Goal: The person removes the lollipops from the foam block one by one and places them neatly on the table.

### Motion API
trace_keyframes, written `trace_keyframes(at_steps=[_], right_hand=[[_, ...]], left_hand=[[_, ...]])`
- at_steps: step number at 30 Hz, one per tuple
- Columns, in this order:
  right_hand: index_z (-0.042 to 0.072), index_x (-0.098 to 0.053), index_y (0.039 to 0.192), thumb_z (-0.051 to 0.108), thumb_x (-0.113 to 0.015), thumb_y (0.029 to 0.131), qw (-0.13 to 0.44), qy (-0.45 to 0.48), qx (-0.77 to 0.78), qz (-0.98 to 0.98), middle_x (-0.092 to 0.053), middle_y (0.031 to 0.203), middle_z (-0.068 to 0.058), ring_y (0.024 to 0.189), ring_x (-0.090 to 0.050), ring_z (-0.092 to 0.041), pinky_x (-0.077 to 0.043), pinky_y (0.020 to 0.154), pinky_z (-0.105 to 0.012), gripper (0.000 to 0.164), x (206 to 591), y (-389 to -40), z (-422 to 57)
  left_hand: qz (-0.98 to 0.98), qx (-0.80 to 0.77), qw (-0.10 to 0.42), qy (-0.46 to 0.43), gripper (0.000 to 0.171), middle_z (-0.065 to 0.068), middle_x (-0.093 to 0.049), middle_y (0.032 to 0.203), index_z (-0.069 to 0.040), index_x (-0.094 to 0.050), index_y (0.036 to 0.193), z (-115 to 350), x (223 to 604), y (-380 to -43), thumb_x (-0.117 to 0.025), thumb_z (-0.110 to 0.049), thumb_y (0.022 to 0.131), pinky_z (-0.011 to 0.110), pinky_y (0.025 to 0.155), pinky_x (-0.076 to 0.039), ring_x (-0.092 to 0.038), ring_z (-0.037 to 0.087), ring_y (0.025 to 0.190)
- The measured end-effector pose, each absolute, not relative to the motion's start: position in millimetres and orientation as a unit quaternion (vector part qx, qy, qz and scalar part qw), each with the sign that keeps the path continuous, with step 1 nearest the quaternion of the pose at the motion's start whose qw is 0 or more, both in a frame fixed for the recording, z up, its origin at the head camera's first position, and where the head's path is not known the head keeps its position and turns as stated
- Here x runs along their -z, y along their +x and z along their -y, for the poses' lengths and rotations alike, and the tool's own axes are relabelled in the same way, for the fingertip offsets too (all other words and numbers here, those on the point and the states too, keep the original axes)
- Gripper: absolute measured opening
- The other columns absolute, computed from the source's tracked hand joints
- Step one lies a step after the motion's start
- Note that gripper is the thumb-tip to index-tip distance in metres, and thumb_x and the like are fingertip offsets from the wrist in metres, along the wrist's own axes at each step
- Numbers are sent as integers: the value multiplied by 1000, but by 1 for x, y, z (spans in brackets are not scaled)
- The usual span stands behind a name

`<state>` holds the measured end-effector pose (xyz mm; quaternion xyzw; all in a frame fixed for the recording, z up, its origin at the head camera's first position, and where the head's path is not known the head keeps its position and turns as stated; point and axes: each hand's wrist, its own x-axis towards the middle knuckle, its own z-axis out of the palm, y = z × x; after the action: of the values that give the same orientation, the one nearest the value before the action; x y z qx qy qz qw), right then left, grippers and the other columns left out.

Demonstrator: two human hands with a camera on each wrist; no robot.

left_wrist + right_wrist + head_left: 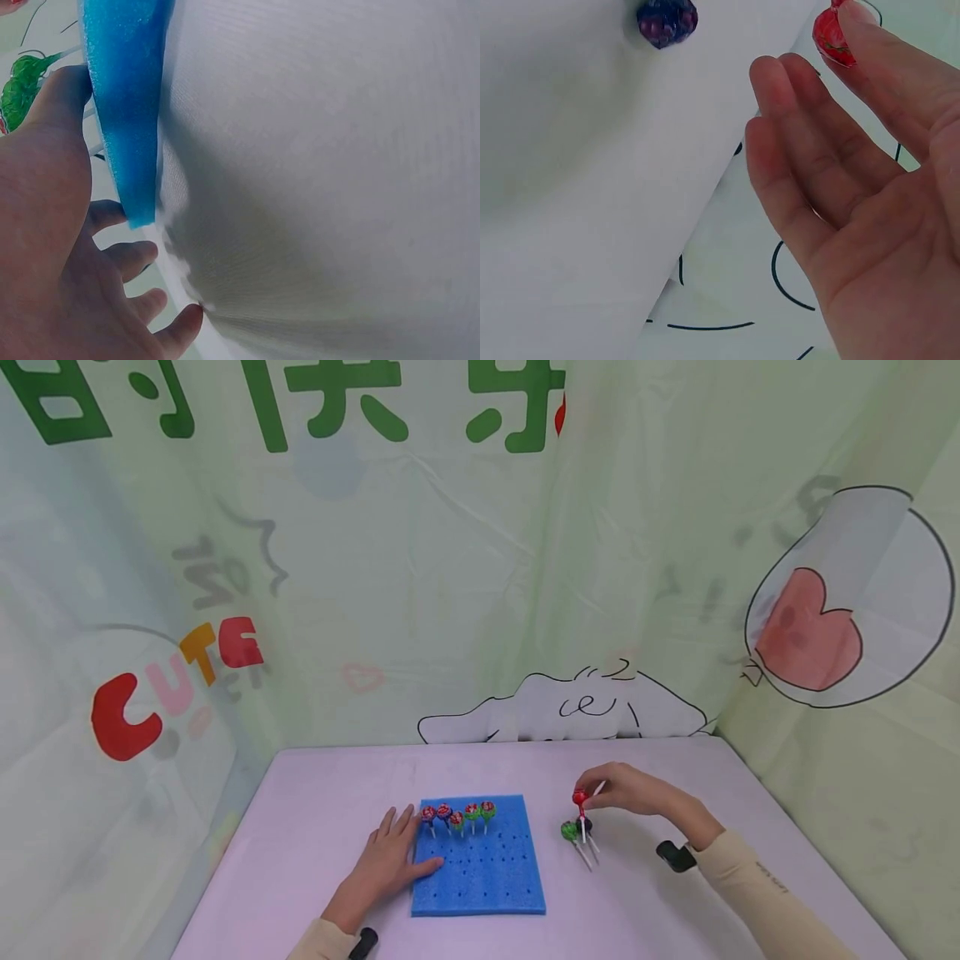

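Note:
My right hand (628, 789) pinches a red lollipop (580, 797) between thumb and index finger, its white stick pointing down; in the right wrist view the other fingers stay free of it. Just below it, a green lollipop (569, 831) and a dark purple lollipop (585, 824) lie on the table. My left hand (390, 858) rests with fingers spread at the left edge of a blue foam board (480, 902), the thumb over its top. Several lollipops (487, 808) stand upright in a row along the board's far part. A green one (21, 90) shows beside my thumb in the left wrist view.
Rows of small holes (485, 894) cover the board. The pale table (300, 827) runs back to a printed curtain (450, 610), which also hangs at both sides. A dark band (677, 857) sits under my right wrist and another (363, 943) by my left.

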<state>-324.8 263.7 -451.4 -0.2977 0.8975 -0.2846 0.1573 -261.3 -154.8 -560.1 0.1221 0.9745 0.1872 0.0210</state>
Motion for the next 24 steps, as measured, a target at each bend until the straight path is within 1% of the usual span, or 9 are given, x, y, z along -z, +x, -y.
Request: trace_keyframes(at_steps=[5,8,12,17,21,24], right_hand=[[10,-72,111,14,-71,93,163,-298,279,-898,-73,104,-6,96,-67,-22,-55,77,-20,18,449,-325,-271],[12,-73,109,14,-72,92,168,-295,273,-900,-73,102,-5,94,-65,-19,-55,76,-21,17,450,-326,-274],[10,-73,108,15,-73,92,179,-282,256,-907,-73,102,-3,93,-64,-16,-55,76,-22,17,456,-328,-279],[8,-73,108,12,-75,89,196,-240,234,-922,-71,98,1,92,-62,-16,-55,77,-29,19,467,-329,-281],[10,-73,105,11,-77,87,203,-204,224,-931,-68,95,2,91,-59,-17,-55,79,-36,18,473,-328,-279],[12,-74,102,10,-78,86,202,-193,213,-936,-68,94,1,91,-59,-18,-55,80,-39,16,475,-327,-277]], left_hand=[[-975,-185,21,121,98,17,-34,162,-4,-40,153,156,562,-262,-63,-71,85,67,116,-29,-22,44,152],[-975,-184,20,122,98,17,-34,162,-5,-40,153,156,562,-262,-63,-71,85,66,116,-29,-22,44,152],[-975,-184,20,123,98,17,-34,162,-4,-40,153,155,562,-262,-63,-71,85,67,115,-29,-22,44,152],[-974,-188,21,121,98,17,-34,162,-4,-41,153,155,562,-263,-63,-71,85,67,115,-28,-22,45,152],[-975,-189,24,118,97,17,-34,162,-5,-40,153,155,562,-262,-63,-70,85,67,116,-28,-22,45,152],[-975,-189,24,118,97,17,-34,162,-5,-41,153,155,561,-261,-64,-70,85,67,116,-28,-22,45,152]])
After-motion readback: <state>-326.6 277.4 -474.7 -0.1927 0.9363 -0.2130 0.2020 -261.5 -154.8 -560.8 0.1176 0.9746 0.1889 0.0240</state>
